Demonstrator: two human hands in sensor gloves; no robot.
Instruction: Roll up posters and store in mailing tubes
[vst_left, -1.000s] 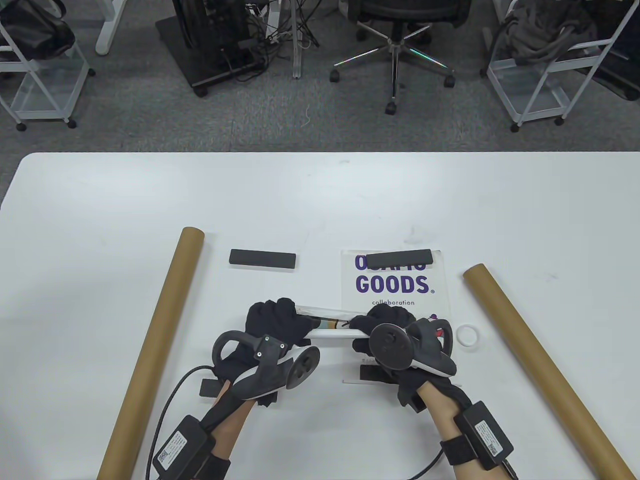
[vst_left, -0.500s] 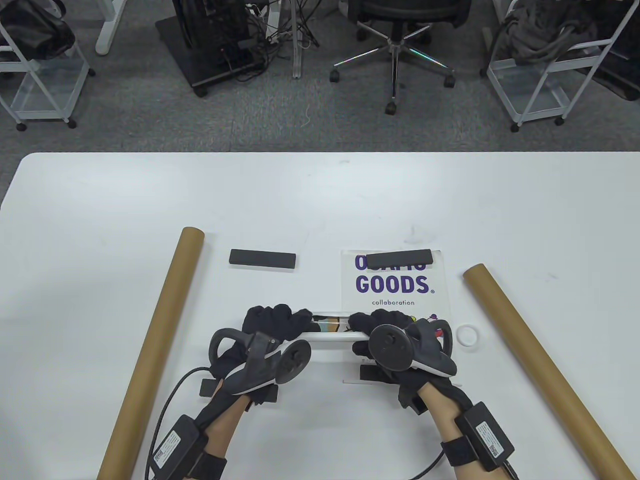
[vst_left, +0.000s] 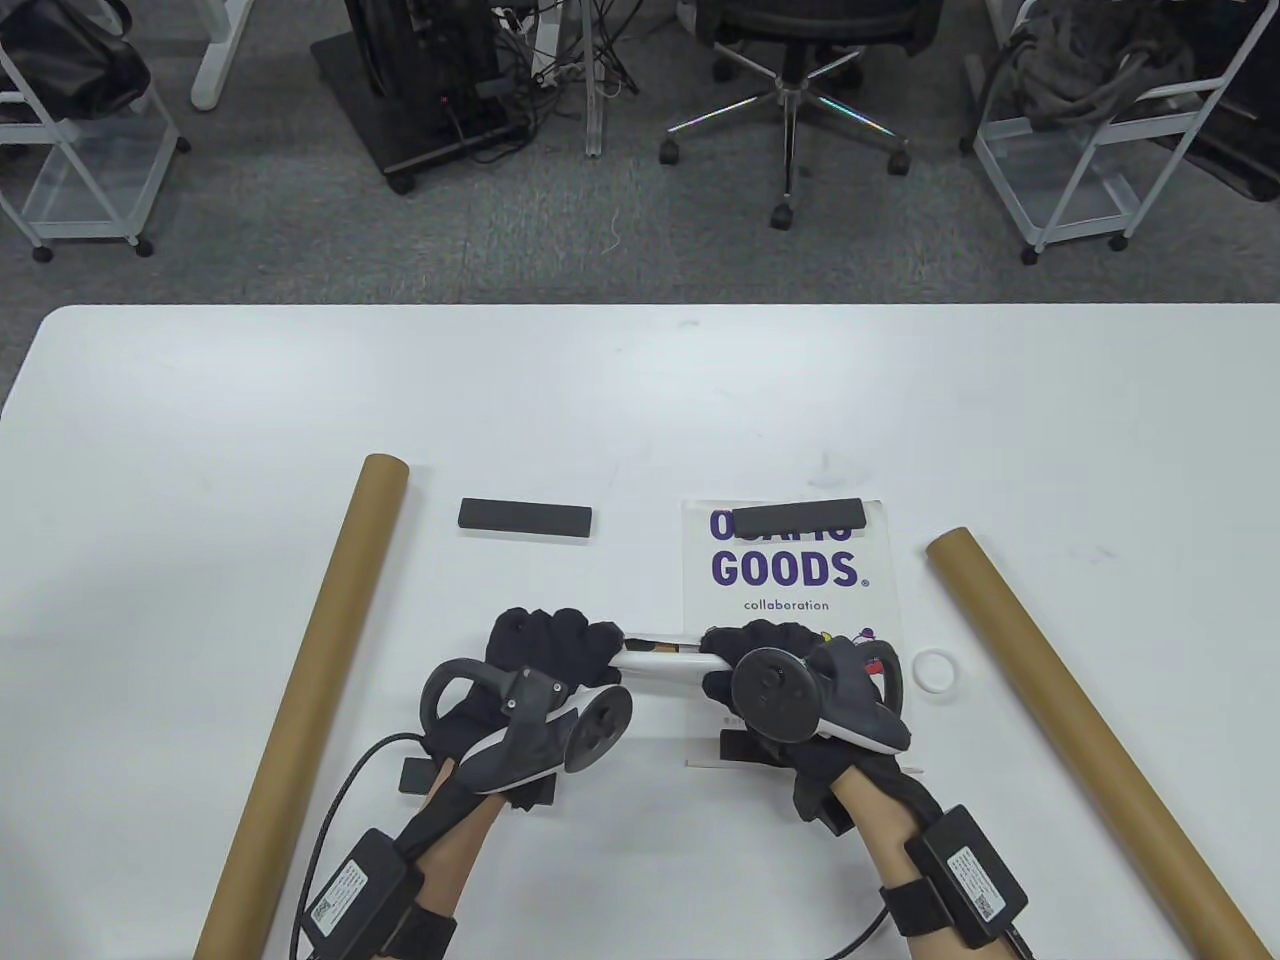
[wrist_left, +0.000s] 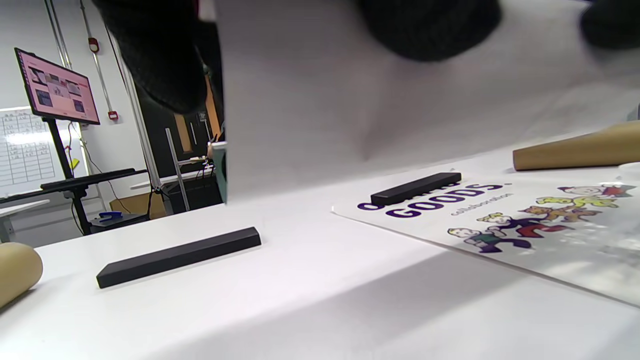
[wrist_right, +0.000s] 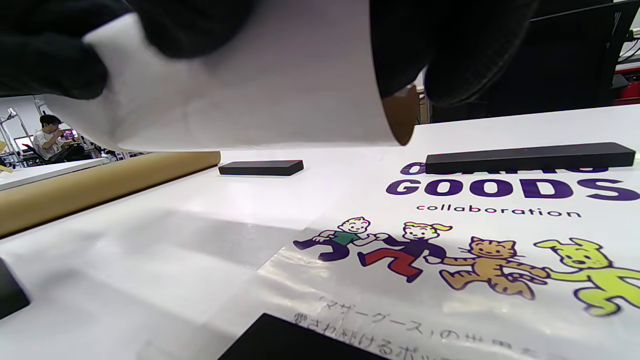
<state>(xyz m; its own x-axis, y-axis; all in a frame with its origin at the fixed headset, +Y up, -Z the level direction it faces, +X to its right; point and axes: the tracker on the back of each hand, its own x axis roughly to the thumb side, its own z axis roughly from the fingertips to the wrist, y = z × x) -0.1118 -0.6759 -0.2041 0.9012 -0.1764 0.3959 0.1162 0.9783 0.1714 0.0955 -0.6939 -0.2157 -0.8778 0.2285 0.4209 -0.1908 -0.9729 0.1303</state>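
Observation:
A white rolled poster (vst_left: 663, 663) is held just above the table between both hands. My left hand (vst_left: 552, 650) grips its left end and my right hand (vst_left: 752, 655) grips its right end. The roll fills the top of the left wrist view (wrist_left: 350, 95) and of the right wrist view (wrist_right: 250, 90). A flat poster (vst_left: 790, 575) printed "GOODS collaboration" lies under my right hand, with a black bar (vst_left: 800, 517) on its far edge. One brown mailing tube (vst_left: 305, 700) lies at the left, a second (vst_left: 1085, 730) at the right.
A second black bar (vst_left: 525, 518) lies on the bare table left of the flat poster. A white ring-shaped tube cap (vst_left: 938, 670) sits beside the right tube. More black bars (vst_left: 745, 745) lie under my hands. Office chair and carts stand beyond the table.
Both hands have turned the roll slightly and drawn it tighter; the coloured inside that showed before is now nearly hidden. The roll stays in the same place.

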